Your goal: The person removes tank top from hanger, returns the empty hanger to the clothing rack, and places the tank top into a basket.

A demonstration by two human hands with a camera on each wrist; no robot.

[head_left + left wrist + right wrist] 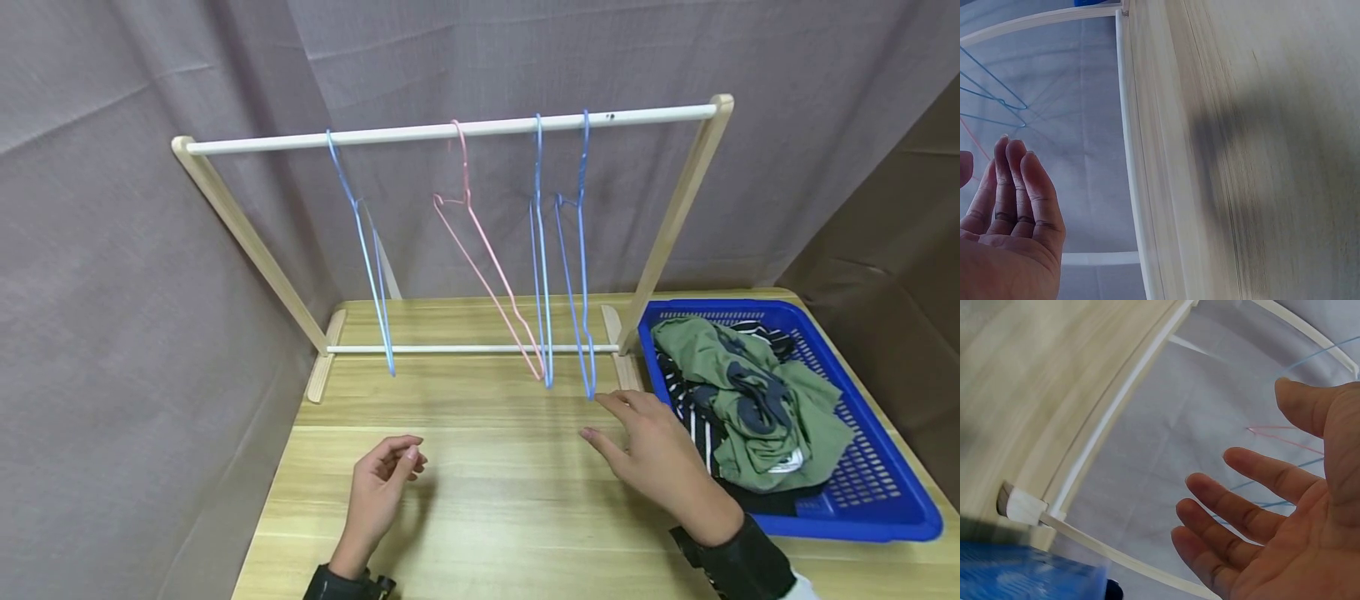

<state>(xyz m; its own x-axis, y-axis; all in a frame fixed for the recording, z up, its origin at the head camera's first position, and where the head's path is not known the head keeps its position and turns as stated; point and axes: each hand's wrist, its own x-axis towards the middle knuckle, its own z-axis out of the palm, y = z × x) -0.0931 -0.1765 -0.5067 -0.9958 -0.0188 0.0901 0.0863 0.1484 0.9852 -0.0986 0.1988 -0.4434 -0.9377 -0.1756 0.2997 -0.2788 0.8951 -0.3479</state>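
Note:
My right hand [660,446] is raised over the table's right side, fingers spread and holding nothing. In the head view its index fingertip overlaps the lower end of the rightmost blue hanger [583,292]. The right wrist view shows the palm [1310,550] with thumb and fingers apart. My left hand [381,487] hovers over the table's left half, its fingers loosely bent and nothing in them. A pink hanger [491,287], a second blue hanger [545,308] and a left blue hanger [371,258] hang from the white rail [412,133].
A blue basket [892,492] stands at the right, with a green garment [810,392] and black-and-white striped clothing [701,425] inside. Wooden posts [247,242] hold up the rail. Grey cloth walls [150,333] enclose the wooden table [487,508].

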